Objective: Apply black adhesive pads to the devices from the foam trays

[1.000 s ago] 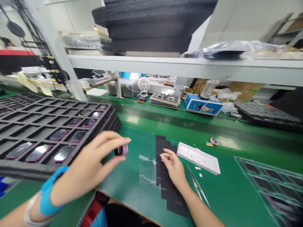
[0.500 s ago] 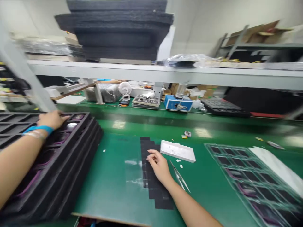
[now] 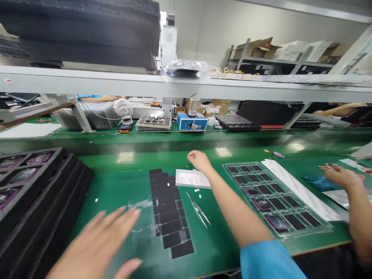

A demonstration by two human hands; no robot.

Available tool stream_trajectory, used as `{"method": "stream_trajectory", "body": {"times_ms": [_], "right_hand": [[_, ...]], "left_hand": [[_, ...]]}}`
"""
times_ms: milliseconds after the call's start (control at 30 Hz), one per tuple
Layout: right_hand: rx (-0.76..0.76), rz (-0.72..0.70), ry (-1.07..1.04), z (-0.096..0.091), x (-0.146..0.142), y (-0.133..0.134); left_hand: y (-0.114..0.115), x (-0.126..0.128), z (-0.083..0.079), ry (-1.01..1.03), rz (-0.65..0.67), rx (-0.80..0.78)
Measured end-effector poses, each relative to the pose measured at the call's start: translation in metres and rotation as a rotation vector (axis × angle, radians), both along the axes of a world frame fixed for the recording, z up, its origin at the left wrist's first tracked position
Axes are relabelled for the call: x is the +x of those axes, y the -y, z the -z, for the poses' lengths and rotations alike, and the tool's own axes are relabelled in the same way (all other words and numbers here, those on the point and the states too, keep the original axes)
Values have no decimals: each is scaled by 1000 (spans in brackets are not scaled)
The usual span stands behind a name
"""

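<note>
Two bare hands: left [image 3: 95, 246], right [image 3: 200, 161]

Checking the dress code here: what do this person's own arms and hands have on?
The left hand and right hand are bare, with no gloves. The right forearm is bare down to a blue sleeve.

Left hand [image 3: 95, 246] low in view, blurred, open, palm down, fingers [image 3: 116, 221] spread, nothing held. Right hand [image 3: 199, 161] reaching far forward, fingers loosely curled, nothing visible in them. Right forearm [image 3: 235, 205] bare, angled up-left out of blue sleeve [image 3: 269, 259], wrist nearly straight.
</note>
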State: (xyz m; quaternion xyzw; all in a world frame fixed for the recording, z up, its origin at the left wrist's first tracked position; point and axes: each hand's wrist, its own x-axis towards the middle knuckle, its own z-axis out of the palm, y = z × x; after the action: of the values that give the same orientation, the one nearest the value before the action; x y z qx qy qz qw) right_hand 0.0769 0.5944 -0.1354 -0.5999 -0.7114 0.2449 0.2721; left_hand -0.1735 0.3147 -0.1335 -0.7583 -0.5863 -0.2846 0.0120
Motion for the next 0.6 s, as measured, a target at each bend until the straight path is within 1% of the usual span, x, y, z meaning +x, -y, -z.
{"method": "stream_trajectory", "body": {"times_ms": [33, 67, 133, 200, 267, 333, 367, 467, 533, 600], "right_hand": [[-25, 92, 35, -1, 10, -19], [-57, 180, 68, 1, 19, -36], [-120, 322, 122, 12, 32, -59], [-158, 405, 158, 26, 37, -71], [-162, 428, 172, 38, 38, -76], [-149, 410, 162, 44, 36, -79], [-140, 391, 147, 44, 36, -81], [-75, 316, 60, 34, 31, -79], [0, 258, -12, 24, 25, -63], [76, 155, -106, 17, 12, -30]], "left_hand": [[-14, 11, 10, -68, 25, -110], [-30, 22, 21, -121, 16, -206], [-63, 38, 46, -197, -64, -347], [-86, 45, 67, -225, -55, -503], [-96, 45, 80, -212, -38, -562], [-96, 42, 85, -189, -36, -555], [-94, 41, 85, -178, -39, -550], [-91, 39, 82, -125, -38, -558], [-93, 38, 79, -45, -44, -521], [-96, 35, 76, 119, -41, -426]]}}
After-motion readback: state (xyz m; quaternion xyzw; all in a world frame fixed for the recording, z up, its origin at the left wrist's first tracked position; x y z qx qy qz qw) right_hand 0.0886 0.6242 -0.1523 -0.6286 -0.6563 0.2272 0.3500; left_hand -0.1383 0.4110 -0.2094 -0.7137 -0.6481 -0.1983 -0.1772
